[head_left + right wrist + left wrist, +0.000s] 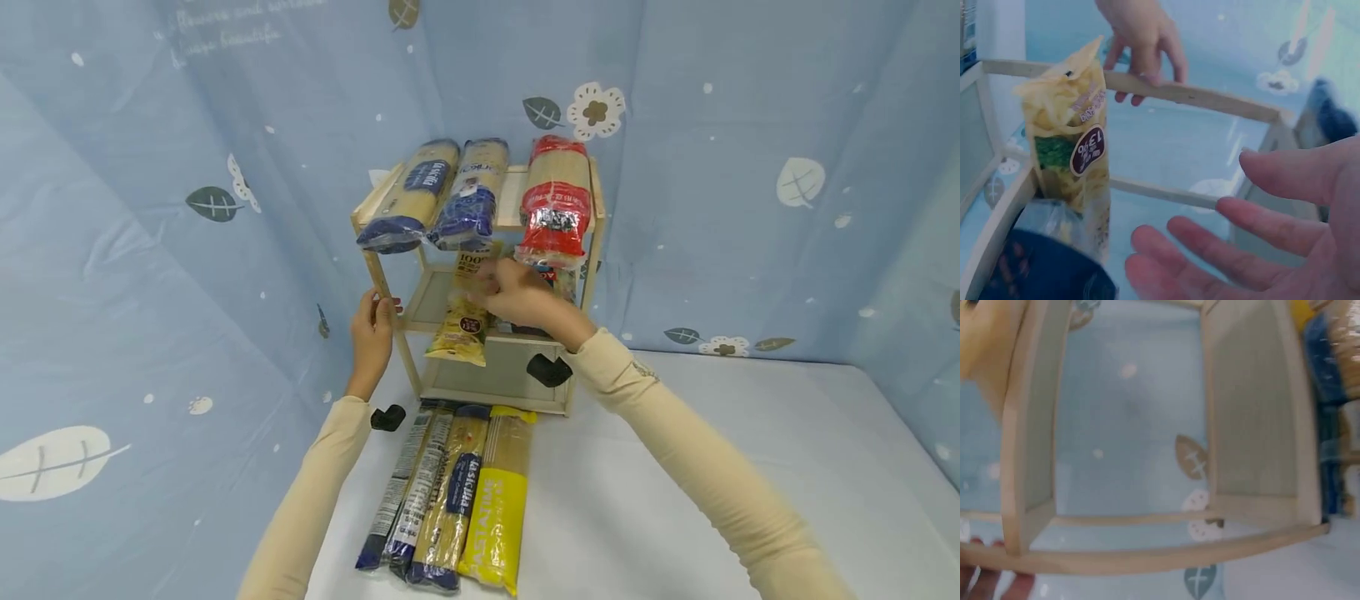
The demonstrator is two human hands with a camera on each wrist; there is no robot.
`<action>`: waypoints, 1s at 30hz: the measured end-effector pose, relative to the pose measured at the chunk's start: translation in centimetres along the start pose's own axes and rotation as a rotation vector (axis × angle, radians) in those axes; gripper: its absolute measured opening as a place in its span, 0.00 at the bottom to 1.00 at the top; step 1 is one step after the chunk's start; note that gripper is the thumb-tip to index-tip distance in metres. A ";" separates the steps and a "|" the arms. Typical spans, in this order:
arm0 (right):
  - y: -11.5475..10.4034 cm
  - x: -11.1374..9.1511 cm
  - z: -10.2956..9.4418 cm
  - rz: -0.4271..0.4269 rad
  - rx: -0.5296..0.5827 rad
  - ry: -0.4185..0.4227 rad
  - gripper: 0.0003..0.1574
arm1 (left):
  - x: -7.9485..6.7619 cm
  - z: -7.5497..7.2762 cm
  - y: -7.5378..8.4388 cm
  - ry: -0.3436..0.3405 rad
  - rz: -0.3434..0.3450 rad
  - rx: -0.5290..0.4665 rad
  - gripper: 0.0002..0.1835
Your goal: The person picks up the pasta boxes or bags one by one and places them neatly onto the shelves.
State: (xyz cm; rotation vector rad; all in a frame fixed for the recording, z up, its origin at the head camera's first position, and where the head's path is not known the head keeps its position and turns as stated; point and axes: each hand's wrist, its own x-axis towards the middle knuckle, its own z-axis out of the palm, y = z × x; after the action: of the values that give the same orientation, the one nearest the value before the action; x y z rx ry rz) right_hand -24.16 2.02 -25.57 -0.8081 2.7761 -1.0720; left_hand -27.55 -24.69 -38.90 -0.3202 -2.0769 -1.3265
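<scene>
My left hand (371, 337) grips the left front post of a small wooden shelf rack (408, 358); in the right wrist view, its fingers wrap over that post. On the middle shelf lies a yellow noodle packet (459, 329), its front end jutting past the shelf edge. Close beside this packet is my right hand (517, 292), fingers spread and relaxed in the right wrist view, with a gap between fingertips and packet. A dark packet (1047, 269) lies next to the yellow one, partly hidden behind my right hand in the head view.
On the top shelf lie two blue-and-clear noodle packets (422, 196) and a red one (557, 200). Several long pasta packets, including a yellow one (497, 508), lie on the white table (675, 500) before the rack. A patterned blue curtain (712, 208) hangs behind.
</scene>
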 end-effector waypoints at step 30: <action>9.1 -7.5 -1.2 -0.378 0.198 0.636 0.49 | -21.0 5.5 6.6 -0.500 -0.293 0.320 0.28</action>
State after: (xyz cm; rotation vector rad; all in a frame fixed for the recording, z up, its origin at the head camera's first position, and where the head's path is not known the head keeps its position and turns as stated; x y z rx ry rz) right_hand -22.12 12.13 -31.47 -1.1639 2.9725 -1.9350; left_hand -10.22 -14.07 -48.94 -0.2271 -2.8020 -1.1214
